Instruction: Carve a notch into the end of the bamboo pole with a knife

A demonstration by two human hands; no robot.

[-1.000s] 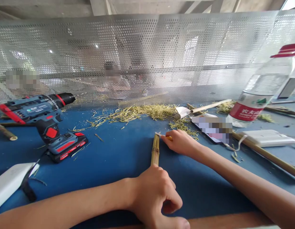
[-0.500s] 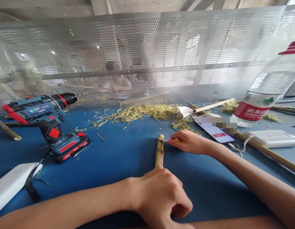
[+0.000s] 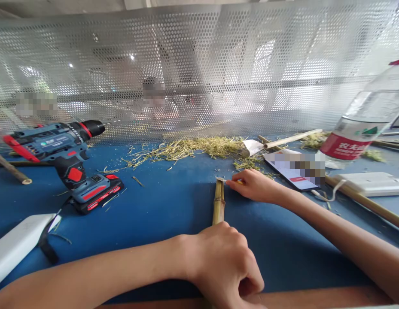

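My left hand [image 3: 229, 259] is wrapped round a bamboo stick [image 3: 219, 206], which points away from me over the blue table [image 3: 138, 249]. A ringed node shows below the stick's far end; its near part is hidden under my hand. Beside that far end, my right hand [image 3: 254, 184] is closed on a small knife [image 3: 220, 179]. A bit of yellow handle shows between the fingers. The thin blade lies across the tip of the bamboo, seemingly touching it.
A cordless drill [image 3: 70, 159] stands at left, near a white box [image 3: 17, 244]. Bamboo shavings [image 3: 199, 148] lie along the perforated metal screen [image 3: 186, 64]. At right are a phone [image 3: 289, 171], a water bottle [image 3: 357, 128], a white power bank [image 3: 373, 183] and a bamboo pole [image 3: 363, 201].
The knife blade has moved to the very end of the bamboo, away from me. My view has shifted slightly; both hands keep their holds.
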